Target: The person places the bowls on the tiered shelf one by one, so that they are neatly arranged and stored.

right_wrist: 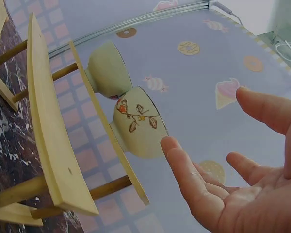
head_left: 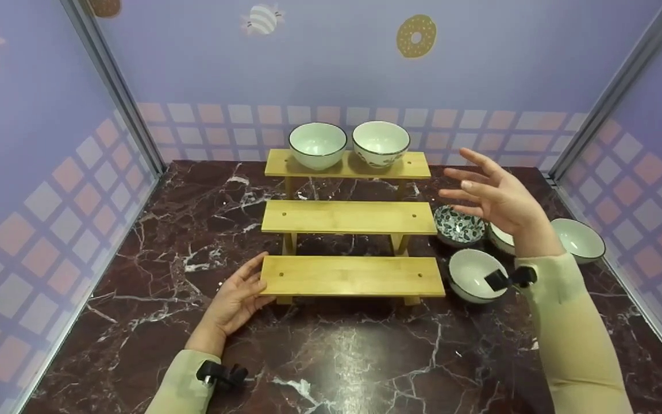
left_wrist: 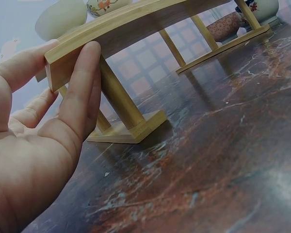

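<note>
A three-tier wooden display rack stands on the dark marbled table. My left hand holds the left end of its lowest board, thumb on the upper side and fingers beneath in the left wrist view. On the top board sit a pale green bowl and, to its right, a white bowl with a flower branch on its side. My right hand hovers right of the rack, fingers spread and holding nothing. The middle and lowest boards carry no bowls.
Right of the rack, on the table, are a leaf-patterned bowl, a white bowl in front of it, a bowl partly hidden by the right wrist, and a pale green bowl. Purple panels enclose the table.
</note>
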`<state>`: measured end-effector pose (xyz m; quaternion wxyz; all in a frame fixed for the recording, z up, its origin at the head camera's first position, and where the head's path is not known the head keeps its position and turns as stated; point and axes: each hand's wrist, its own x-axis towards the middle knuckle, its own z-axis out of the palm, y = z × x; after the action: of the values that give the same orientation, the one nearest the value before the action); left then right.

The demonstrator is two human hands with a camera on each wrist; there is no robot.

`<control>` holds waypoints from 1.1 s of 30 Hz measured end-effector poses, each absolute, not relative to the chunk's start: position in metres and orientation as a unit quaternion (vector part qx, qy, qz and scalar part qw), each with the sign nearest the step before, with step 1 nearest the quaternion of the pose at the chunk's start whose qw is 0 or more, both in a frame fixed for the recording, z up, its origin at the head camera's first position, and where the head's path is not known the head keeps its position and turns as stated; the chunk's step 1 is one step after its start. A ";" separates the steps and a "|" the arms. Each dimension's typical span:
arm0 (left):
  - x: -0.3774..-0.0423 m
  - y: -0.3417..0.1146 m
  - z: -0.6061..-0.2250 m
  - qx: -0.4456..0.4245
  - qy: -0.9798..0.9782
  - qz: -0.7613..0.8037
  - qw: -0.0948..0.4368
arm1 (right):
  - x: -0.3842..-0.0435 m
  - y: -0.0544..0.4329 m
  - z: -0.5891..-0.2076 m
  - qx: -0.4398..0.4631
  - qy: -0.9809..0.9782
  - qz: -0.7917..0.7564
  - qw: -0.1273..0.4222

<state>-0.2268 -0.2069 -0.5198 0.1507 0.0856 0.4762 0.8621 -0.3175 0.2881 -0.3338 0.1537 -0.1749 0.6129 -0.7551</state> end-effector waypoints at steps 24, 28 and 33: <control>-0.227 -0.208 -0.519 0.081 0.486 0.857 0.151 | -0.253 0.397 -0.405 -0.244 0.663 -0.701 0.098; -0.227 -0.208 -0.519 0.084 0.483 0.858 0.154 | -0.248 0.411 -0.420 -0.232 0.676 -0.691 0.114; -0.226 -0.208 -0.519 0.088 0.479 0.860 0.154 | -0.244 0.422 -0.438 -0.216 0.694 -0.675 0.128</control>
<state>-0.2264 -0.2082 -0.5187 0.1540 0.0876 0.4787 0.8599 -0.2436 0.4221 -0.4381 0.1277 -0.2160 0.6941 -0.6747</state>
